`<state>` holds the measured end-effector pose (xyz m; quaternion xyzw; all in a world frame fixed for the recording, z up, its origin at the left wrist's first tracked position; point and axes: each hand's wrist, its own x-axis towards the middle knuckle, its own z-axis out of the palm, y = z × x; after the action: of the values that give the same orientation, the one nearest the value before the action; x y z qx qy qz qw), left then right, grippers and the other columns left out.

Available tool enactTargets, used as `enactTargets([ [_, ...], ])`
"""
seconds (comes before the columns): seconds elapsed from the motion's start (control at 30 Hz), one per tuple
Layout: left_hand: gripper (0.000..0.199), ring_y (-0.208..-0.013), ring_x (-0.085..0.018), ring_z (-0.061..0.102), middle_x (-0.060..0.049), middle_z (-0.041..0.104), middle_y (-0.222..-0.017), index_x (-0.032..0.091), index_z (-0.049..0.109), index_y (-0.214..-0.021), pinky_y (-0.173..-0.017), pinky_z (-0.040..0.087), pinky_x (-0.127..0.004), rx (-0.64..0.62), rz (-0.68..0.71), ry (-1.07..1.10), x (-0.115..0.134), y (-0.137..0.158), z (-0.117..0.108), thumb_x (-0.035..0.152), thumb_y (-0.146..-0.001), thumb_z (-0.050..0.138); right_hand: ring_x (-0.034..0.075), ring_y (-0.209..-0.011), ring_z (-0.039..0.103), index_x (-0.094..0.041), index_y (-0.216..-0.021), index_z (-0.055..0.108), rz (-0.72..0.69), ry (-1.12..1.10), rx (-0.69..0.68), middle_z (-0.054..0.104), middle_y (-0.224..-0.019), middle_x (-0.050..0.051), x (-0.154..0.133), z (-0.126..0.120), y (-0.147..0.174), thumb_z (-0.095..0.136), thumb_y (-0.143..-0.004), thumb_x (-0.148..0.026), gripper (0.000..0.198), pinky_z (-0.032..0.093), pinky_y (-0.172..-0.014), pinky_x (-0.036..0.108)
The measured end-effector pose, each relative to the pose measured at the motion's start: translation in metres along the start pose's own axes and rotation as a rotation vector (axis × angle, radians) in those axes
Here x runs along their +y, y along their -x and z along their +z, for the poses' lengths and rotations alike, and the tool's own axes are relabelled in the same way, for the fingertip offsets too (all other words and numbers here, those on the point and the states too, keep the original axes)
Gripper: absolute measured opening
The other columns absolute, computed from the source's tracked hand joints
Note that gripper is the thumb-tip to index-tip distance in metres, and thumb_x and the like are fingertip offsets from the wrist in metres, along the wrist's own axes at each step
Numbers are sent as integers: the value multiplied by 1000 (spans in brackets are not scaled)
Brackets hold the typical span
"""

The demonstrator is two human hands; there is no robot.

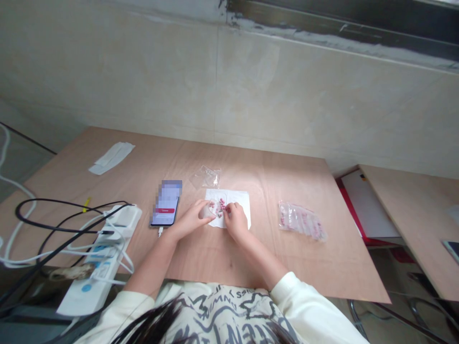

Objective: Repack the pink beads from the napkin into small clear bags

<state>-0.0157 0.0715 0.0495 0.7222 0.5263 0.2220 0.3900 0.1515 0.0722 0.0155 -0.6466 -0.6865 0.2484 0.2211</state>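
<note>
A sheet of white paper point(241, 199) lies on the wooden table in front of me, with several small pink beads point(221, 204) in a loose pile on it. My left hand point(198, 216) is closed on a small clear plastic bag point(209, 210) at the paper's left side; a few pink bits show in or behind the bag. At the right edge of the pile my right hand point(235, 220) has its fingers pinched together, touching the beads. What sits between those fingertips is too small to make out.
Clear plastic bags point(207, 177) lie behind the paper. Bags of pink beads point(303, 220) overlap on the right. A phone point(167, 203) with a charging cable is at left, near a power strip point(118, 229) with tangled cords point(53, 229). White strips point(112, 157) lie back left.
</note>
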Motion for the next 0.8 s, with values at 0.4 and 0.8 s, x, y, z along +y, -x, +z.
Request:
enactTargets([
  [0.4,39,-103,-21,46,-5,50,-106,22,48,-108,-90,35,-34,-9,-39,0,0,5,9,36,-71,54,13,-64,49,-18,-72,53,-77,-335,144,54,-69,2,-17,-25,0,48,-74,-22,7,40,-60,26],
  [0.8,41,-100,-23,46,-6,50,-106,21,49,-109,-88,34,-36,-10,-55,-215,-9,1,5,38,-72,53,16,-78,49,-19,-78,55,-154,-215,-28,51,-78,4,0,-5,7,45,-68,-7,18,40,-70,29],
])
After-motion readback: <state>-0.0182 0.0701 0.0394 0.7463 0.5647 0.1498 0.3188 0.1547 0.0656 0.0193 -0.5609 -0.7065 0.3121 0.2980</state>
